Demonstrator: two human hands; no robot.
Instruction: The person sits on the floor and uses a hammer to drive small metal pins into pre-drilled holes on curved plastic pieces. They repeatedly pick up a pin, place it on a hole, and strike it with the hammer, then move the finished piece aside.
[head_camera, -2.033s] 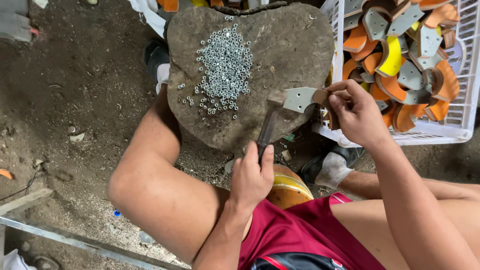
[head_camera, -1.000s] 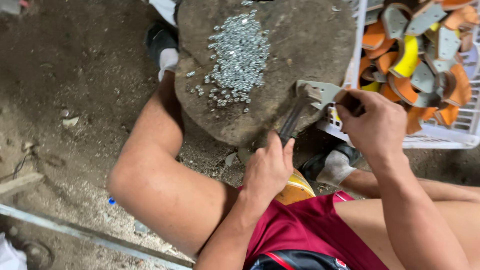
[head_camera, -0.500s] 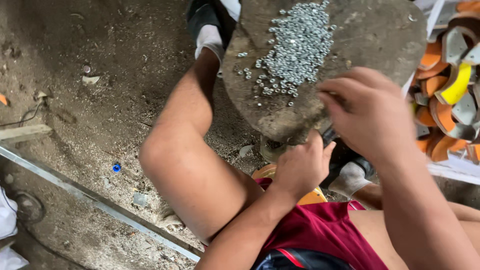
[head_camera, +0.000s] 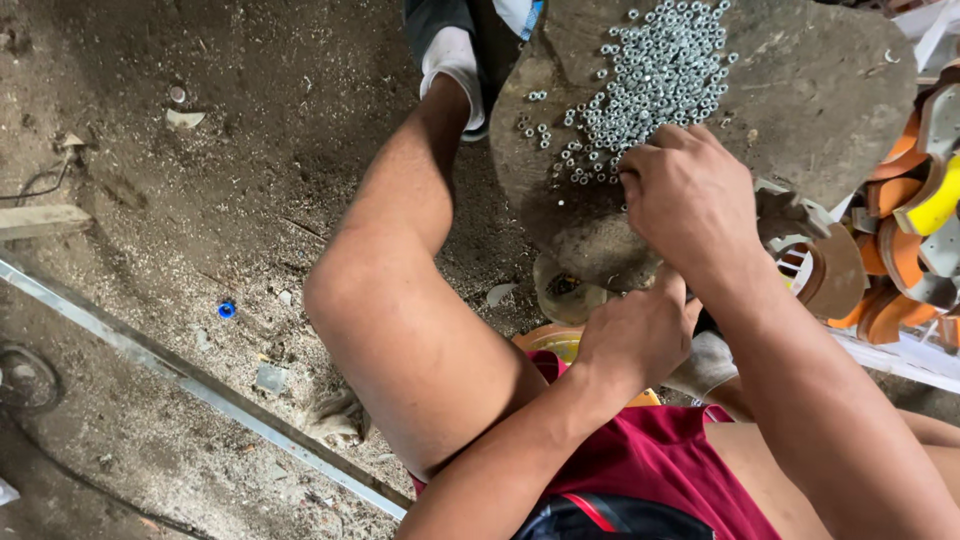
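Nuts (head_camera: 650, 75) lie under the right hand (head_camera: 690, 195), fingers curled, grip unclear; left hand (head_camera: 640, 335) fisted below.

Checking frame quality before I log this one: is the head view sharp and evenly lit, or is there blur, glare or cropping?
Head view: soft, even daylight, no glare; the pile of small metal nuts is sharp. Right hand and left hand show no motion blur. Wide-angle lens makes the knee bulge. The white crate is cropped at the right edge.

Crate (head_camera: 925, 190) cut off by right edge
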